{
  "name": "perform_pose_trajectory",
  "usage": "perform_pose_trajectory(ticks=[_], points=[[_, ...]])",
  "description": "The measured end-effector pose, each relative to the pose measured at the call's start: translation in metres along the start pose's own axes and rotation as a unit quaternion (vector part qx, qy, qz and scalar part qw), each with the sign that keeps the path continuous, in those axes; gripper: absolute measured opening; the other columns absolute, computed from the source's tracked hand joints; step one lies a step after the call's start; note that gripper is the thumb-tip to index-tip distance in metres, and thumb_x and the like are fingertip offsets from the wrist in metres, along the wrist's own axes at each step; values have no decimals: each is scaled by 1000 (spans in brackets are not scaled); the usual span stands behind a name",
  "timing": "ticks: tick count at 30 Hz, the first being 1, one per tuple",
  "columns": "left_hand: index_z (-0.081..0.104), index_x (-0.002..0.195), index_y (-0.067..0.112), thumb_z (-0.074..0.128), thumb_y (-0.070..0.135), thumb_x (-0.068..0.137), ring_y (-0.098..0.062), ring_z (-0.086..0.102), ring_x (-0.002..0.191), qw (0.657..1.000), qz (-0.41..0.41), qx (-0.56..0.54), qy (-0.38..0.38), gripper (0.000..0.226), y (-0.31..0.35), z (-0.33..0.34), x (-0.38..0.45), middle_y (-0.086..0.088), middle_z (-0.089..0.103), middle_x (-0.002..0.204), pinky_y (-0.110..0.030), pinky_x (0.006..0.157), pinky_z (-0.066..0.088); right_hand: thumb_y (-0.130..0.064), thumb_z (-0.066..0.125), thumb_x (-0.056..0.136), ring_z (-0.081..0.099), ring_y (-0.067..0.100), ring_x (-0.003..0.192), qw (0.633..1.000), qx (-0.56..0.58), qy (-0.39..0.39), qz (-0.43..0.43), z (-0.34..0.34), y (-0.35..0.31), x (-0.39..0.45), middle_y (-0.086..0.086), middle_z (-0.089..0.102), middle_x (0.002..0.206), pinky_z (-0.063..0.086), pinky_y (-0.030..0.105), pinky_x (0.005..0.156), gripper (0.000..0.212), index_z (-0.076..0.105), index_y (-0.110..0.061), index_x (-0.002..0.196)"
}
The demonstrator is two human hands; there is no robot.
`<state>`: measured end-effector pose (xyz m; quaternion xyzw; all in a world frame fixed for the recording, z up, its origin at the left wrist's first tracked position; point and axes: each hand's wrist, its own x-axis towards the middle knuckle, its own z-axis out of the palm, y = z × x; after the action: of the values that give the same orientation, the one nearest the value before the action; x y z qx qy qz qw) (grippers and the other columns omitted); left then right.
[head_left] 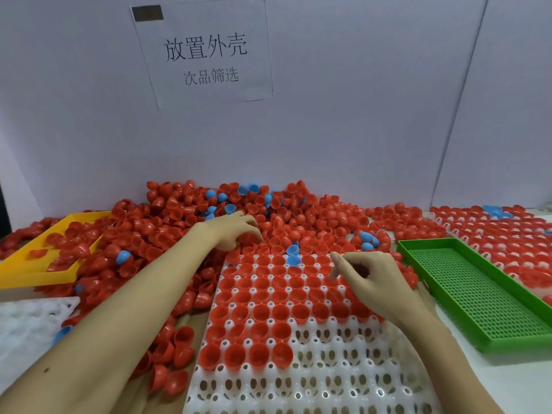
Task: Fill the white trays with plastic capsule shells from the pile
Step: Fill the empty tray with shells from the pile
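Note:
A white tray with round pockets lies in front of me. Its far rows hold red shells, open side up, plus one blue shell; the near rows are bare. A big pile of red shells with a few blue ones spreads behind and left of the tray. My left hand reaches into the pile at the tray's far edge, fingers curled down among shells; whether it grips one is hidden. My right hand hovers over the tray's right side, thumb and forefinger apart, nothing seen in it.
A green perforated tray lies at the right, with a shell-filled white tray beyond it. At the left, a yellow tray holds red shells and another white tray sits nearer. A paper sign hangs on the back wall.

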<state>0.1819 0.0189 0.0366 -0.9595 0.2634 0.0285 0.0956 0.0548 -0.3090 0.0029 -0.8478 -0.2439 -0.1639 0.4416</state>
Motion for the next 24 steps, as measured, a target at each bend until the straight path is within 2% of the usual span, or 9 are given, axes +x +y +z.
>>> perform_pose_trajectory(ticks=[3, 7, 11, 13, 15, 17, 20, 23, 24], points=[[63, 135, 33, 68, 11, 95, -14, 47, 121, 999, 2, 15, 47, 47, -4, 10, 12, 10, 51, 138, -35, 94, 52, -35, 58, 107, 38, 8, 40, 1000, -5, 0, -2, 1, 2, 0, -10, 43, 43, 28, 16, 48, 44, 78, -19, 71], [73, 121, 23, 62, 0, 95, -16, 59, 111, 987, -17, -46, 153, 36, -6, 26, 15, 8, 62, 117, -22, 82, 42, -34, 57, 109, 38, 8, 39, 1000, 1, 0, -5, 1, 3, 0, -11, 42, 42, 27, 15, 48, 45, 77, -19, 71], [76, 116, 18, 71, 10, 94, -17, 65, 101, 958, -82, -132, 242, 24, -4, 25, 7, 5, 63, 111, -33, 87, 55, -34, 57, 108, 37, 8, 39, 1000, 0, -4, 6, -3, 3, -1, -11, 42, 42, 28, 15, 48, 45, 78, -19, 72], [77, 113, 14, 73, 12, 93, -16, 66, 96, 917, -123, -202, 322, 21, 4, 16, -1, 1, 68, 108, -31, 87, 54, -34, 57, 108, 36, 8, 38, 1000, 5, -4, 11, -4, 1, 0, -10, 41, 42, 28, 16, 48, 45, 79, -19, 72], [79, 105, 20, 75, 18, 92, -13, 72, 87, 860, -165, -312, 368, 13, 20, 2, -15, 3, 75, 96, -28, 82, 56, -35, 57, 108, 35, 7, 39, 999, 34, -8, 18, -5, -1, 1, -8, 42, 43, 28, 17, 48, 44, 79, -19, 74], [78, 101, 24, 77, 23, 93, -14, 76, 84, 803, -164, -473, 323, 8, 45, -8, -34, 1, 79, 89, -28, 81, 60, -38, 56, 108, 35, 7, 43, 995, 96, -16, 33, -7, -4, 2, -7, 44, 46, 31, 17, 49, 42, 81, -22, 77], [74, 119, 16, 79, 22, 93, -24, 77, 102, 703, -84, -677, 200, 27, 89, -8, -69, -6, 79, 109, -36, 97, 59, -41, 58, 105, 40, 11, 50, 982, 176, -57, 46, -10, -16, 1, -5, 48, 56, 37, 18, 52, 33, 82, -25, 89], [73, 123, 6, 77, 20, 94, -32, 72, 115, 631, -33, -763, 134, 32, 125, 1, -98, -15, 75, 122, -37, 103, 56, -34, 69, 101, 58, 9, 58, 976, 184, -109, 38, -11, -30, 0, -2, 66, 74, 46, 15, 56, 15, 78, -27, 111], [74, 122, 5, 75, 19, 95, -33, 71, 117, 616, -24, -778, 124, 30, 133, 4, -106, -16, 74, 123, -34, 102, 56, -29, 73, 100, 65, 9, 64, 974, 188, -121, 34, -9, -34, -1, -2, 71, 84, 49, 16, 58, 17, 76, -28, 117]])
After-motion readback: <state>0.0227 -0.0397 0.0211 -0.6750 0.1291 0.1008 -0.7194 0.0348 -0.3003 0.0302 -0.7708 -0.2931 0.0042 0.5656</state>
